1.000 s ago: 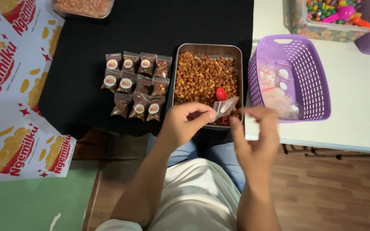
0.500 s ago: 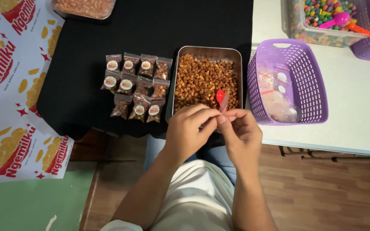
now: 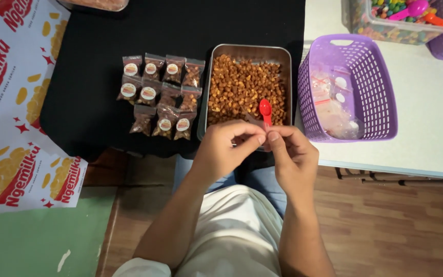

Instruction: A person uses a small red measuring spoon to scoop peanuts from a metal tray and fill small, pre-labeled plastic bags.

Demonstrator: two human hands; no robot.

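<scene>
My left hand [image 3: 226,151] and my right hand [image 3: 294,156] meet fingertip to fingertip over the near edge of a metal tray [image 3: 204,97] filled with brown coated nuts [image 3: 242,87]. Between the fingers is a small clear plastic bag [image 3: 255,121], mostly hidden by them. A red plastic spoon [image 3: 265,110] lies in the nuts just beyond my fingertips; its handle runs under my fingers. Left of the tray, several small filled and labelled packets [image 3: 160,95] lie in rows on the black cloth.
A purple basket [image 3: 380,87] holding empty clear bags stands right of the tray on a white table [image 3: 431,128]. A clear tub of coloured candies [image 3: 385,23] with scoops is at the back right. Printed red-and-white sheets [image 3: 11,102] lie left.
My right hand has come left from near the basket with the clear bag and joined my left hand at the tray's near edge. Both hands now pinch the bag.
</scene>
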